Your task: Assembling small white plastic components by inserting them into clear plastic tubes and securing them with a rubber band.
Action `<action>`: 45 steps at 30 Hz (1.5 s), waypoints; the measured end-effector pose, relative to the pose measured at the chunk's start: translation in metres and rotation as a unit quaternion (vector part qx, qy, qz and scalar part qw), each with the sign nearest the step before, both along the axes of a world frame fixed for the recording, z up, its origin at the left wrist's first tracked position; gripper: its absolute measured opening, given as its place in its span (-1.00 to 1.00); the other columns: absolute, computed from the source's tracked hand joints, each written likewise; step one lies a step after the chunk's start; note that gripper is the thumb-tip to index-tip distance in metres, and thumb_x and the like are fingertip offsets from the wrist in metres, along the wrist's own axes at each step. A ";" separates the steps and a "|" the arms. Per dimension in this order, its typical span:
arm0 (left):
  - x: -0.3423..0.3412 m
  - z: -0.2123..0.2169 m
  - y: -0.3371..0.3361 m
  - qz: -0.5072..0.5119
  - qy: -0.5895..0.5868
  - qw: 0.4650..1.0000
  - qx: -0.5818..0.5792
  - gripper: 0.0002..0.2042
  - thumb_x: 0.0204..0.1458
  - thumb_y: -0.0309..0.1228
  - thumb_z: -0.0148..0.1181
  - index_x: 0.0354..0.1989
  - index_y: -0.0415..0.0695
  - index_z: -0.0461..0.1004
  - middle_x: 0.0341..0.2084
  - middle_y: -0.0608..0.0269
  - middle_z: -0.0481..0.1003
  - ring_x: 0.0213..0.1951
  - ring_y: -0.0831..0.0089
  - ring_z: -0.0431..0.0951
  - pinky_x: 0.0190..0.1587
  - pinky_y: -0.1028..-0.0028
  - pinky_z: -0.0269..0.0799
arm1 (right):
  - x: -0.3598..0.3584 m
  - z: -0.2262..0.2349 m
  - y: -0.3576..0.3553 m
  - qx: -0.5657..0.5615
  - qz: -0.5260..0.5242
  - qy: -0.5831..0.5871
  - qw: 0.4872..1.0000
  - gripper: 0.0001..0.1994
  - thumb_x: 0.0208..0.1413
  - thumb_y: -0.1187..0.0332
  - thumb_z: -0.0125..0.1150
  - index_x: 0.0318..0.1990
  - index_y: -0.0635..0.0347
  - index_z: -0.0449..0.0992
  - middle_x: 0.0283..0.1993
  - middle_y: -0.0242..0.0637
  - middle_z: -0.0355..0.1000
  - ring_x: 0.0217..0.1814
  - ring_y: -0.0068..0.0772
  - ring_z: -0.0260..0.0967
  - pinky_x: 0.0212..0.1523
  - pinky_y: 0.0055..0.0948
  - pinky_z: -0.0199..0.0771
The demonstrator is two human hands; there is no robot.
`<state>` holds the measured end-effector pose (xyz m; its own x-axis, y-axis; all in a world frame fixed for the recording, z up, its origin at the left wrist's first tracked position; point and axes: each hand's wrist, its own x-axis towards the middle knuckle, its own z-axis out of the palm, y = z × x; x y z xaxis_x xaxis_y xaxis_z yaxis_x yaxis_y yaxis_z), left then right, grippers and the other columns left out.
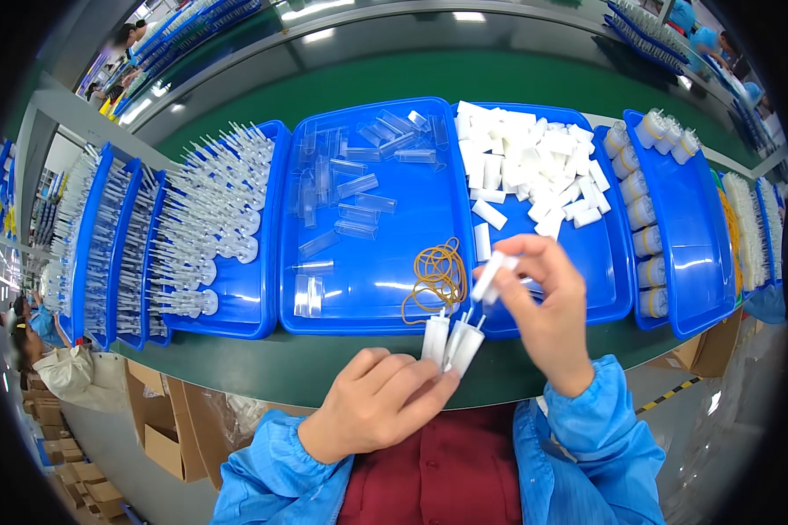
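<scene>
My left hand [376,404] is closed around a small bunch of thin white rods with white foam sleeves [466,348] on them, their thin tips pointing up and away. In my right hand [547,302] a white foam cylinder [488,276] is pinched between thumb and fingers, just above one of the rod tips; a second white piece seems to be tucked in the same fingers. Whether the cylinder touches the tip I cannot tell. Behind my right hand stands a blue tray [604,293] with a heap of loose white foam cylinders [530,162].
A blue tray [350,289] in the middle holds clear plastic tubes [357,185] and tan rubber bands [438,273]. Trays of white rods with round bases [214,210] stand at left. On the right, another tray [696,236] borders banded white bundles [643,214]. Cardboard boxes [171,429] sit below the table.
</scene>
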<state>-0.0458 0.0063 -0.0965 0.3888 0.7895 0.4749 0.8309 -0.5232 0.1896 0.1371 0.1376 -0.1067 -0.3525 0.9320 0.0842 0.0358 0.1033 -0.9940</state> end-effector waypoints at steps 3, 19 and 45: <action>-0.001 0.007 0.000 -0.008 0.010 1.000 -0.013 -0.71 -0.10 -0.47 0.29 -0.13 -0.04 0.62 -0.28 0.36 0.47 -0.36 0.54 0.47 -0.30 0.48 0.31 | -0.002 0.007 -0.012 -0.011 0.070 -0.042 0.997 -0.81 0.21 0.41 0.25 -0.08 0.29 0.52 -0.28 -0.27 0.60 -0.20 -0.52 0.52 -0.04 -0.45 0.41; -0.007 -0.017 -0.006 0.083 -0.252 0.964 0.014 -0.51 -0.14 -0.46 0.51 0.02 -0.09 0.49 -0.15 0.19 0.53 -0.17 0.34 0.54 -0.16 0.38 0.44 | -0.001 0.006 -0.028 -0.092 0.175 0.061 0.978 -0.59 0.04 0.47 0.47 0.03 0.28 0.45 -0.10 -0.23 0.56 -0.13 -0.55 0.51 0.03 -0.52 0.44; -0.048 -0.027 -0.035 0.121 -0.696 0.695 -0.136 -0.72 0.16 -0.65 0.21 0.06 -0.31 0.54 0.25 0.03 0.27 0.20 0.29 0.43 0.18 0.35 0.50 | -0.136 -0.019 0.036 0.486 0.233 -0.398 0.742 -0.75 -0.15 0.48 0.30 -0.23 0.18 0.55 -0.25 -0.17 0.48 -0.18 -0.20 0.47 -0.18 -0.27 0.47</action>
<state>-0.0942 -0.0287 -0.1233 -0.4564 0.8862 0.0792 -0.1983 -0.1881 0.9619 0.0013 0.1737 -0.1259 -0.9162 0.3293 0.2284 0.3079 0.9432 -0.1250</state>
